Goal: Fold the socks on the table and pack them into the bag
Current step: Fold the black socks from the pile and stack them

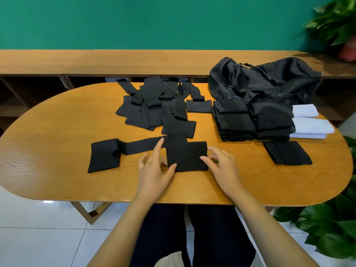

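I am noting the folded sock lying by the near edge of the bench: soft, light, likely springing open. Left grip, fingers mostly straight, is pressing its left edge; right grip is pinching its right edge.

A folded sock is lying at the near middle of the table, with the left hand touching its left edge and the right hand at its right edge. A stretched-out sock is lying just to its left. Behind them a loose pile of socks is sprawling. To the right, folded stacks are sitting in front of the bag, rolled cloths are lying on their right, and one folded piece is lying nearer.
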